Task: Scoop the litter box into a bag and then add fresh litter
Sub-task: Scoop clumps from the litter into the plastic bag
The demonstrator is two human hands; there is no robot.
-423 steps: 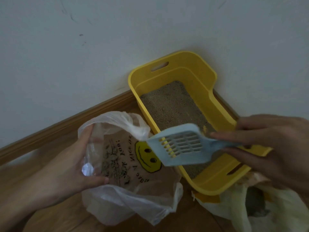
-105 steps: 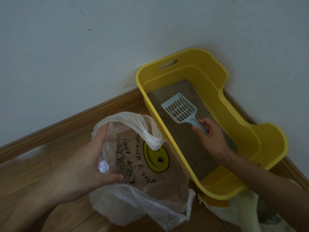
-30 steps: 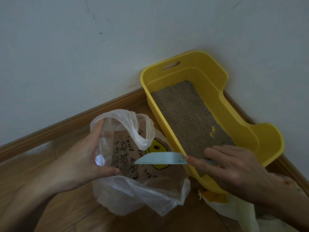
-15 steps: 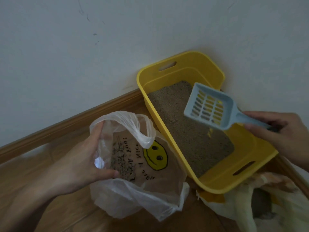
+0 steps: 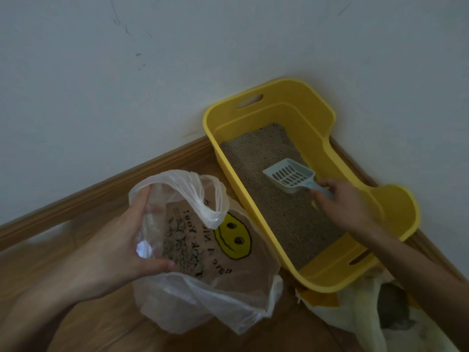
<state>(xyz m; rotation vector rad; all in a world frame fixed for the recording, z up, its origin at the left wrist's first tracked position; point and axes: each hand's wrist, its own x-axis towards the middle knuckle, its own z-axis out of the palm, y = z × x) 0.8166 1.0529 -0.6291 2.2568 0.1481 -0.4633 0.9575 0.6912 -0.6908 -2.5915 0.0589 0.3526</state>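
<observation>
My right hand (image 5: 340,207) pinches the scoop (image 5: 289,177) by its handle, blade down on the litter (image 5: 258,153) inside the yellow litter box (image 5: 398,204). My left hand (image 5: 119,250) has its fingers (image 5: 142,204) curled round the clear bag (image 5: 203,301) rim just beside the box. If that grip slackens, the mouth may sag and a load spill onto the floor (image 5: 279,334); a pale sack (image 5: 365,316) crowds the box's near corner.

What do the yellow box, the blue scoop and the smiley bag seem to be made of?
The yellow box looks like moulded plastic, smooth, matte, with cut-out handle slots. The scoop is probably rigid pale-blue plastic, slotted base. The bag is thin translucent plastic film, crinkled and glossy, contents showing through.
</observation>
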